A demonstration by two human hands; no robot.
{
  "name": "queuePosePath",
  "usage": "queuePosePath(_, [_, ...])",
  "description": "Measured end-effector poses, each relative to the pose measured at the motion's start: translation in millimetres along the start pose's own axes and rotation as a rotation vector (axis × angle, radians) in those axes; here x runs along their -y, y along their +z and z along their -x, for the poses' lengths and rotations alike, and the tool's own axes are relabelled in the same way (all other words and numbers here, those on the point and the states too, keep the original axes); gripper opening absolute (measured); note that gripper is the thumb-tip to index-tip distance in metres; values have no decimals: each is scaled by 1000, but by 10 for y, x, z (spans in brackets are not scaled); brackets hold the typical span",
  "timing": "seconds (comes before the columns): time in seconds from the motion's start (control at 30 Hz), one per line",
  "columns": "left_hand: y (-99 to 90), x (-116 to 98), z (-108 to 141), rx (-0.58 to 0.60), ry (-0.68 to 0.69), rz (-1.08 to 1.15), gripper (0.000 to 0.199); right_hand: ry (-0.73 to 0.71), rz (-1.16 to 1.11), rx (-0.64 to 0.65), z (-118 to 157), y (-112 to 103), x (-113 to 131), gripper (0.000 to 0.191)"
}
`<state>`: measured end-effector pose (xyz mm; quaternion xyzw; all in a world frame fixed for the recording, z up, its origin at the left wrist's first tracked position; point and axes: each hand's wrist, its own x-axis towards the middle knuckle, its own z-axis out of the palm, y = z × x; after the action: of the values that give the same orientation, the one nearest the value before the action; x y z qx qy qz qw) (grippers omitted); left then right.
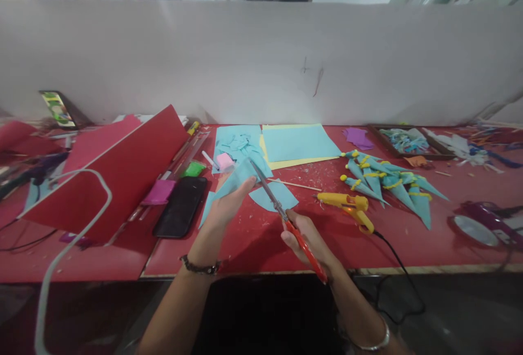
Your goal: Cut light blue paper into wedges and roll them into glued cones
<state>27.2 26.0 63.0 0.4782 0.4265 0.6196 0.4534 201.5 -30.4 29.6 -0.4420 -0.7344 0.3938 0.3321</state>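
My left hand grips a piece of light blue paper above the red table. In my right hand is a pair of scissors with red handles, the blades pointing up and left against the paper's right edge. Whether the blades are parted is hard to make out. Beneath the scissors lies a cut blue paper piece with a rounded edge. Blue scraps are heaped behind my left hand, close to a pink block.
Right of my hands lie a yellow glue gun with a black cord and several blue paper cones with yellow trim. Blue sheets lie at the back. On the left are a black phone and a slanted red board.
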Motion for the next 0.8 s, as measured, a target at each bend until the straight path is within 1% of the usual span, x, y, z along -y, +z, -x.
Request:
queuePosePath(0.07, [-4, -41, 0, 21, -1, -33, 14, -8, 42, -16, -7, -3, 2, 47])
queuePosePath(0.13, [-5, -101, 4, 77, -3, -93, 13, -15, 90, -42, -16, -1, 5, 45])
queuePosePath(0.2, [-4, -163, 5, 127, 23, -151, 11, -16, 106, -55, -28, 6, 6, 44])
queuePosePath(0.27, [-3, -197, 2, 153, 69, -196, 11, -8, 91, -40, -38, 17, 6, 44])
queuePosePath(0.37, [-16, -155, -13, 131, 109, -252, 12, 15, 52, -25, -50, 32, 5, 45])
queuePosePath(0.53, [-61, 17, -44, 82, 152, -244, 14, 33, 2, -21, -49, 47, 2, 45])
queuePosePath(0.67, [-80, 81, -37, 56, 101, -239, 16, 50, -26, -10, -35, 49, 14, 42])
queuePosePath(0.77, [-94, 140, -18, 1, 25, -194, 17, 63, -41, -9, -25, 47, 31, 39])
queuePosePath(0.8, [-96, 161, -13, -17, 18, -179, 17, 66, -41, -10, -23, 45, 34, 38])
